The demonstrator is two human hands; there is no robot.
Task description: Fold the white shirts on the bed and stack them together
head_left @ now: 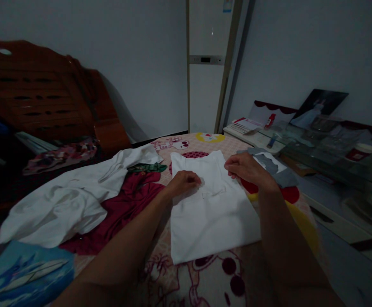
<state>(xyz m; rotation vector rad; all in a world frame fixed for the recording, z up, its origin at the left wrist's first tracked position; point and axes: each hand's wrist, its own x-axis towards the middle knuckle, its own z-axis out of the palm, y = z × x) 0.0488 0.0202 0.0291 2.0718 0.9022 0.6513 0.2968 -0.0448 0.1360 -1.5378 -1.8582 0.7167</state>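
Note:
A white shirt (pixel 216 226), folded into a long flat shape, lies in front of me on a patterned cloth (pixel 160 273). My left hand (pixel 184 184) rests over its left part with fingers curled together; what is between the fingertips, if anything, is hidden. At the shirt's upper right edge, my right hand (pixel 245 167) has thumb and fingers pinched on the fabric. Faint creases and a pocket-like outline show between the hands. To the left are a rumpled white garment (pixel 61 200) and a dark red garment (pixel 122 209) partly under it.
A grey garment (pixel 283 172) with a white patch lies beyond my right hand. At lower left is a blue printed item (pixel 29 273). A wooden bench (pixel 39 98) stands left; a glass-topped cabinet (pixel 314 149) with clutter stands right. A tall white air conditioner (pixel 205 94) is behind.

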